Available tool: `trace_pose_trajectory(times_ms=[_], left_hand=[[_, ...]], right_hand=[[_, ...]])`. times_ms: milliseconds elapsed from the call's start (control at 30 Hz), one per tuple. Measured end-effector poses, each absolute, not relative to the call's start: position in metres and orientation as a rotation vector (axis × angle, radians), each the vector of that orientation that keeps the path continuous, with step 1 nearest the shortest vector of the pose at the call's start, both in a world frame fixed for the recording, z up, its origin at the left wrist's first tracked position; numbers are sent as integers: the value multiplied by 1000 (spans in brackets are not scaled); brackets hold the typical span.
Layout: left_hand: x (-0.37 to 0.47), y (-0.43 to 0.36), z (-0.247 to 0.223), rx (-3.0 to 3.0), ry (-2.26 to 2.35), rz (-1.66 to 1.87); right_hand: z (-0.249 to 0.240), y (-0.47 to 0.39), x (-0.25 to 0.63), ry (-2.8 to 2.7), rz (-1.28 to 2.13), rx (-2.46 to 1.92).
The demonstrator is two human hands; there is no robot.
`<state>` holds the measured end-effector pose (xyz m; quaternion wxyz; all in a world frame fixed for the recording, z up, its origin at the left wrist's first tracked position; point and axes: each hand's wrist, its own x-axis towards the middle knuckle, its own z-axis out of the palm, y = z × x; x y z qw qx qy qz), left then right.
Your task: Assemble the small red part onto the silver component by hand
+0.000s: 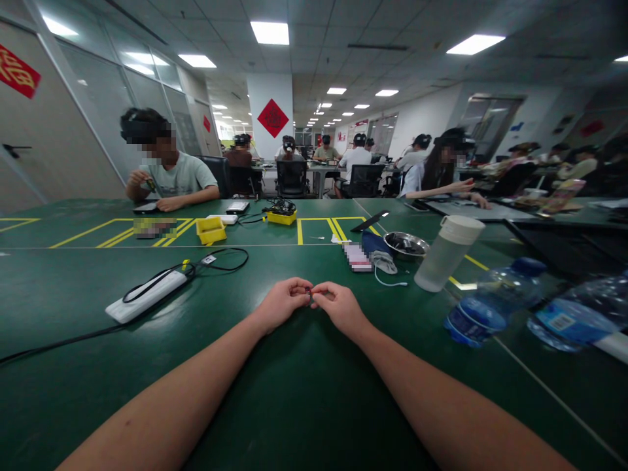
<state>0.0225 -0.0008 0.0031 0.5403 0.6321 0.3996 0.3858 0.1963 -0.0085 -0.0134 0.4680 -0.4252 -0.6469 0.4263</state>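
Green worktop (pixel 304 399) below; tiny dark piece (pixel 309 294) between left hand (pixel 283 303) and right hand (pixel 339 307), fingers of both pinched narrowly on it; its long axis unclear.

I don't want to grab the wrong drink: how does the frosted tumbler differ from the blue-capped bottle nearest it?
The frosted tumbler has a cloudy, whitish body, while the blue-capped bottle is see-through. The tumbler has a wide pale lid; the bottle has a blue cap. The bottle wears a blue label, but no label shows on the tumbler. Both are on the green table, to the right of the right hand.
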Motion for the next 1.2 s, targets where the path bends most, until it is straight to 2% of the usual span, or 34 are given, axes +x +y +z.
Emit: trace_pose_trajectory(times_ms=[400, 600, 1200], left_hand=[[23, 5, -8, 1390, 925, 934], [19, 6, -10, 1524, 1027, 995], [24, 0, -2, 1438, 1045, 977]], right_hand=[[-10, -3, 195, -1322, 1253, -1054], [-12, 0, 197, -1269, 1357, -1033], [-9, -2, 196, -1300, 1350, -1057]])
